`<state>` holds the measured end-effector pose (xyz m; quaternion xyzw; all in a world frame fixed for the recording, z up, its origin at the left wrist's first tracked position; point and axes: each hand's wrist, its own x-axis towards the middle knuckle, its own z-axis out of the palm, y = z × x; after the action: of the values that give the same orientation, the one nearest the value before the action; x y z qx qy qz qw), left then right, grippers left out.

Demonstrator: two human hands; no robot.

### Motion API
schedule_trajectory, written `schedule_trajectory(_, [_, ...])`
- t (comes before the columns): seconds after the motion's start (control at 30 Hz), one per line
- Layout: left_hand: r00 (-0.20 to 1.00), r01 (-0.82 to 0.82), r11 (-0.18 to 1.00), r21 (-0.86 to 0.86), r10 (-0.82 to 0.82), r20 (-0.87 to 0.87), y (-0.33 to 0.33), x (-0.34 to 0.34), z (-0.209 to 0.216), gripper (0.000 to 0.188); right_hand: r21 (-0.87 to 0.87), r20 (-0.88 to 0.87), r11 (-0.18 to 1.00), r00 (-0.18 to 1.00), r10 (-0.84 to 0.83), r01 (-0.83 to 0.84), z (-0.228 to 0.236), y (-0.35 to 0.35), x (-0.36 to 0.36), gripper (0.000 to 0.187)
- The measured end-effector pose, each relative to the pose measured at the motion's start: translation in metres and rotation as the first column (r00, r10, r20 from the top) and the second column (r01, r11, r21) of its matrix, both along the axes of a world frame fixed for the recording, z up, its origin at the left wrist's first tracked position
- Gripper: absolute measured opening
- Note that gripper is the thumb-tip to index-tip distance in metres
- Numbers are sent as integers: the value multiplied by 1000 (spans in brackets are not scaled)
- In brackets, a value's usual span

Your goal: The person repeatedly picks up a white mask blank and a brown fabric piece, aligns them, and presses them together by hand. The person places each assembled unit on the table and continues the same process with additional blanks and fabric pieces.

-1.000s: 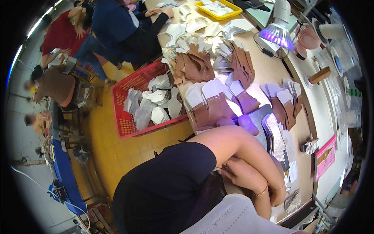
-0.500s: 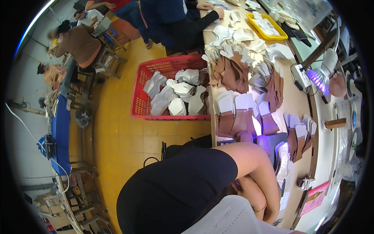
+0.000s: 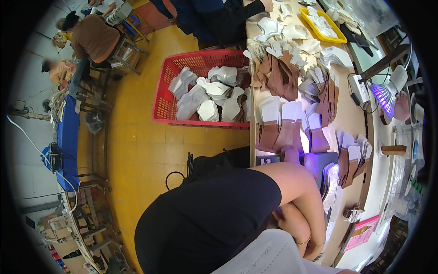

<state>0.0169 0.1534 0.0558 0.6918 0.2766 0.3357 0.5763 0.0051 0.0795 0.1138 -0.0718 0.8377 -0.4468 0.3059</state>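
Observation:
My bent bare arm (image 3: pixel 310 192) comes out of a black sleeve (image 3: pixel 214 205) and folds down beside the table edge. Against it lies a second bare forearm (image 3: pixel 294 223) with a thin bracelet (image 3: pixel 305 242). Both hands are low in the picture, partly behind a white face mask (image 3: pixel 269 253); their fingers do not show clearly, and I cannot tell whether they hold anything. Just past the arm, two rounded shapes (image 3: pixel 311 163) are lit purple; their kind is unclear. Nearby stand white-and-brown shoe-upper pieces (image 3: pixel 289 130) in stacks, and a curved white stack (image 3: pixel 331 178).
A red basket (image 3: pixel 157 107) with bundles of white pieces stands left of the table. Further up are brown leather pieces (image 3: pixel 276 75), a yellow tray (image 3: pixel 340 39) and a lamp (image 3: pixel 384 96). Co-workers sit at the far left; another person's dark sleeve (image 3: pixel 237 20) reaches the table's far end.
The view has shifted, so the basket and table stacks appear higher and the stacks slightly further right. My arms keep nearly the same folded pose. A person in red has left the top edge.

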Motion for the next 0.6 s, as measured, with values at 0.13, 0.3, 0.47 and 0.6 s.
schedule_trajectory(0.13, [1000, 24, 1000, 2, -24, 15, -1, 12, 2, 23, -9, -4, 1000, 1000, -9, 9, 0, 0, 4, 29])
schedule_trajectory(0.3, [997, 64, 998, 12, -65, 41, 2, 29, 2, 23, -26, -12, 1000, 1000, -13, 13, 1, 3, 6, 30])
schedule_trajectory(0.47, [995, 100, 995, 8, -100, -1, 4, 36, 0, 22, -42, -23, 999, 1000, -18, 17, 3, 4, 6, 32])
schedule_trajectory(0.6, [990, 140, 990, 11, -140, -29, 7, 43, 0, 22, -36, 225, 999, 974, 20, -12, 4, 5, 7, 33])
